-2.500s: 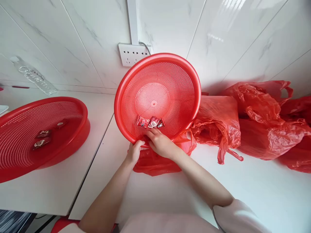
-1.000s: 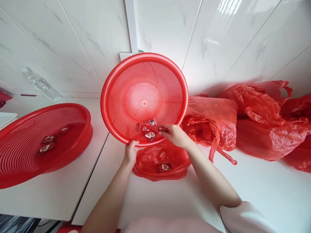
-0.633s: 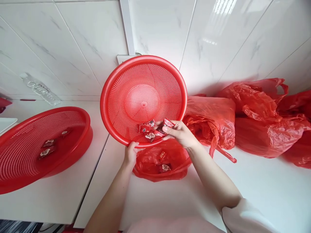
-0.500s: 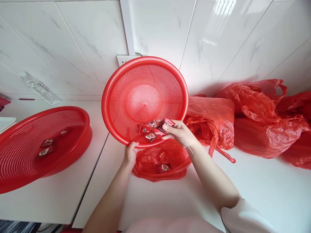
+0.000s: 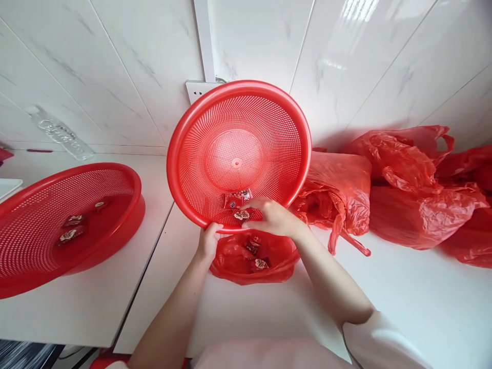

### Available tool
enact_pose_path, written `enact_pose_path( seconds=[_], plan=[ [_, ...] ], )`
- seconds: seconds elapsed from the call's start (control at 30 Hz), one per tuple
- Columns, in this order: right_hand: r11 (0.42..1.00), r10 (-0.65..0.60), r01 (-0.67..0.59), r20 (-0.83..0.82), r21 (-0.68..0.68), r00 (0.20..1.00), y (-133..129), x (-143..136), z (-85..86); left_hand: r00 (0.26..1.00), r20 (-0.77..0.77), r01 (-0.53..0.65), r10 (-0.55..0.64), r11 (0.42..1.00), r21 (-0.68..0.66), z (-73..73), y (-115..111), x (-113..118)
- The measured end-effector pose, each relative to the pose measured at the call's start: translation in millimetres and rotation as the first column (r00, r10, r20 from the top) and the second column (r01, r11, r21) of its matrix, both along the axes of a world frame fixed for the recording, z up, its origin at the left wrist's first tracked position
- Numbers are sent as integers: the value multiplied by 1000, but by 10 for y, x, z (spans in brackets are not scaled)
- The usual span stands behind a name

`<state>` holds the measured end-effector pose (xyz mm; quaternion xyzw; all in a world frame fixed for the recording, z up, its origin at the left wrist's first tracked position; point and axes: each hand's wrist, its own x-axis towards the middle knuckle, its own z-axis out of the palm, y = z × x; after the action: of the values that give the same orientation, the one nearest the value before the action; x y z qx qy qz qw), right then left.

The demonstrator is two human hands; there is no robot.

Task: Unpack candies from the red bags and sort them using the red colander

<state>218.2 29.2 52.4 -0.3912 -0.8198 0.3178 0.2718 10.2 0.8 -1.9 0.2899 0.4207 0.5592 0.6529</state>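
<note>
A red plastic mesh basket [image 5: 236,164] is tilted up toward me. My left hand [image 5: 209,241] is closed on its lower left rim. Inside, near the lower edge, lie several small red wrapped packets [image 5: 232,201]. My right hand [image 5: 271,220] reaches in over the rim from the right, thumb and fingers apart around a packet with a pale label [image 5: 242,215]; no firm grip on it shows. Directly below the basket, an opened red plastic bag [image 5: 242,277] sits on the white table, with a few similar packets [image 5: 261,264] inside.
A second red mesh basket [image 5: 134,179] with several packets stands tilted on the left. A clear plastic bottle [image 5: 63,136] is by the wall. Several full red bags [image 5: 423,215] line the right back. A socket strip [image 5: 196,91] is behind the basket.
My right hand no longer holds the packets it had; its fingers have spread lower in the basket. Another packet shows in the bag below. The basket has shifted slightly right and up.
</note>
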Motion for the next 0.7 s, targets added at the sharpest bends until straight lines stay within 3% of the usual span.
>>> enact_pose_path(
  seconds=[0.07,0.17,0.3,0.43,0.57,0.7],
  plan=[
    [994,82,-88,77,69,994,16,-43,-74,1000,5,-5,5,1000,3,-11,2,1],
    [989,148,-147,72,-15,986,30,-58,-122,999,11,-38,38,999,23,-39,30,-19],
    [974,-81,21,-257,-227,963,58,-8,-77,998,44,-54,52,998,42,-34,63,-41],
    [863,-239,-89,-558,-497,795,91,67,-8,993,114,-23,19,999,35,28,53,-36],
    [805,-311,-165,-641,-570,702,81,102,45,995,103,5,-5,1000,4,72,41,-51],
    [788,-336,-172,-647,-591,685,71,101,63,996,94,-7,6,1000,10,91,45,-60]
  ],
)
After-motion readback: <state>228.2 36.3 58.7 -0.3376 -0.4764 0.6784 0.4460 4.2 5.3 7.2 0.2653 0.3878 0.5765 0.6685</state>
